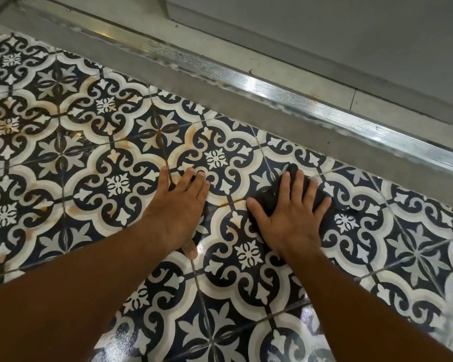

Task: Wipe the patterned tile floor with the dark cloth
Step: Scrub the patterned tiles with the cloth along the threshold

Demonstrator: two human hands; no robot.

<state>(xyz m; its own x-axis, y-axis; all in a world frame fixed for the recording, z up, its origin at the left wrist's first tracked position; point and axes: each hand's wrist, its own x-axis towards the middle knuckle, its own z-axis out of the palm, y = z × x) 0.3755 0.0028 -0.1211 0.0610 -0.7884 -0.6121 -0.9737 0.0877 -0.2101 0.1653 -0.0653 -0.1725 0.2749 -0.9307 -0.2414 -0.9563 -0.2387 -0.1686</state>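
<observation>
- Right hand (289, 215), fingers spread flat, presses cloth (266, 198) onto floor (115, 184).
- Left hand (179, 205) lies flat beside it, fingers straight, holding nothing.
- Metal rail (272, 92) runs beyond both.

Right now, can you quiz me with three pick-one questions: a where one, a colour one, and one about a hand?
1. Where is the dark cloth? A) under the right hand B) in a bucket C) on a chair
2. What colours are the floor tiles? A) red and yellow B) dark blue and white C) green and pink
3. What is the left hand doing? A) making a fist B) waving in the air C) resting flat on the tiles

Answers: 1 A, the right hand presses it down; 2 B, the pattern shows those colours; 3 C, it lies open, touching the tiles.
</observation>
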